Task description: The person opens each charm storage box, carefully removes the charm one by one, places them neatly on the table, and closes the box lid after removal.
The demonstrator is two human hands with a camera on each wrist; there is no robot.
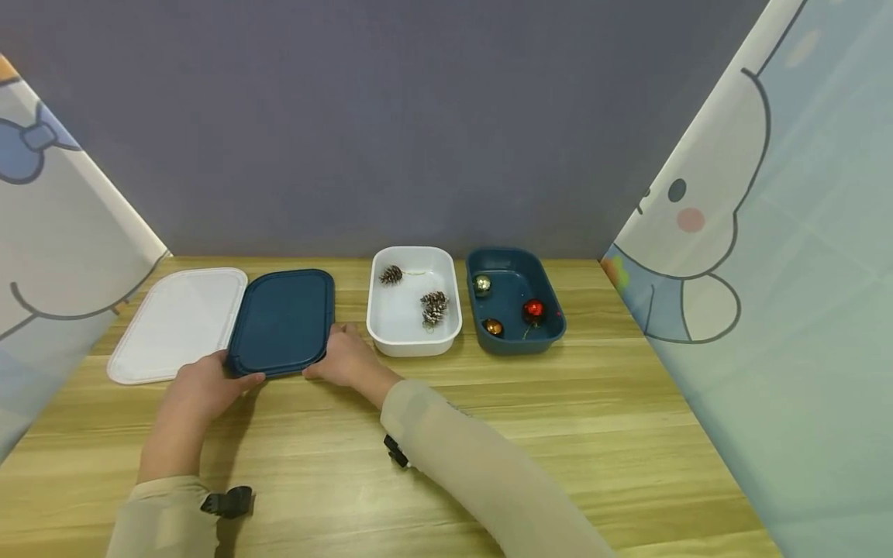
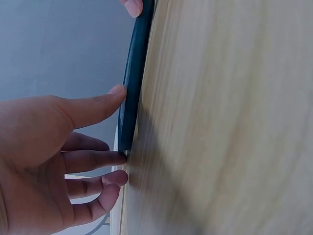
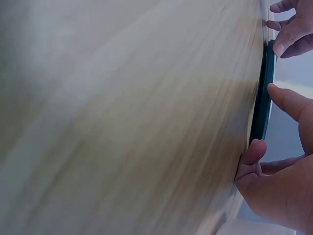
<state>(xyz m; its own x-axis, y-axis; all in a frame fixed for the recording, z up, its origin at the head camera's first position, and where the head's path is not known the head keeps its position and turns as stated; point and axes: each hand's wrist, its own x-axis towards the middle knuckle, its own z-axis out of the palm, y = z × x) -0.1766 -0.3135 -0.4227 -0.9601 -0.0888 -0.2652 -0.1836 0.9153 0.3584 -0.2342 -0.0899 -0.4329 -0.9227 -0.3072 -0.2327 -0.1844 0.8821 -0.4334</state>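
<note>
A dark blue lid point(image 1: 282, 322), flat with rounded corners, lies on the wooden table between both hands. My left hand point(image 1: 204, 385) grips its near left corner, thumb along the front edge and fingers at the side. At the near right corner my right hand point(image 1: 346, 358) holds the same lid, its thumb on the front edge. Seen edge-on in the left wrist view, the lid's rim point(image 2: 132, 83) sits close over the tabletop. The right wrist view shows thumb and fingers around the lid's corner point(image 3: 261, 110). A white lid point(image 1: 181, 322) lies just left of it.
Right of the lids stands a white container point(image 1: 412, 310) with several pine cones point(image 1: 434, 308). Beside it is a dark blue container point(image 1: 516, 283) holding shiny baubles point(image 1: 533, 310). A grey wall point(image 1: 391, 132) rises behind the table, with cartoon-printed panels at both sides.
</note>
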